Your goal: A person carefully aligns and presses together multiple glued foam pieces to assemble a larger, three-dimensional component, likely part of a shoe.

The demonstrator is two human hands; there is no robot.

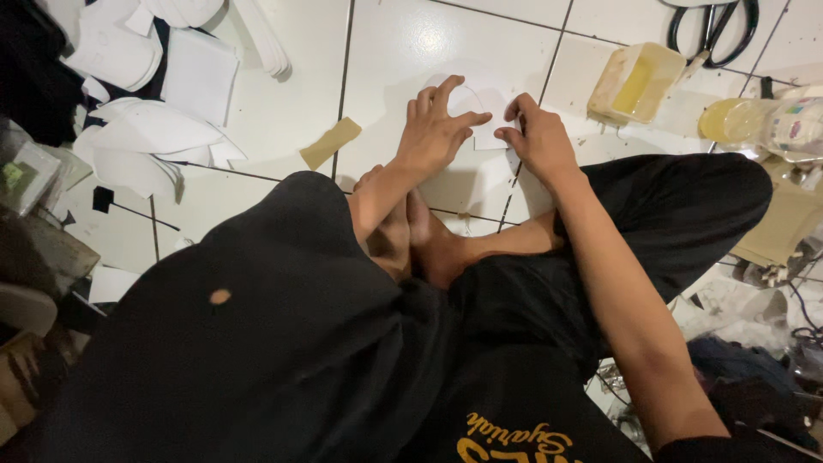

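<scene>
Seen from the head camera, a person in black clothes sits cross-legged on a white tiled floor (403, 51), both hands working a white cut-out piece (480, 107) that lies flat on the tile just ahead of the bare feet (420, 236). The left hand (437, 133) presses down on the near left part of the piece, fingers spread and thumb stretched to the right. The right hand (538, 137) sits just beside it, forefinger and thumb pinched on the piece's right edge; the two hands are close together, their thumb tips nearly meeting over the white shape. How firmly either hand grips cannot be told, since the piece is mostly hidden beneath them.

To the left of the hands, a small tan strip (331, 142) lies on the floor near a tile joint. Farther left, stacks of white cut shapes (146, 133) are heaped, with more white sheets (199, 73) above them at the top left. At the upper right stands a yellowish plastic tub (639, 81), open and stained, and beyond it a pair of black-handled scissors (716, 26) rests at the frame's top edge. A clear container of yellow liquid (729, 120) sits at the far right, next to a flat piece of brown cardboard (784, 227). Dark clutter fills the left edge and lower right corner, too dim to make out.
</scene>
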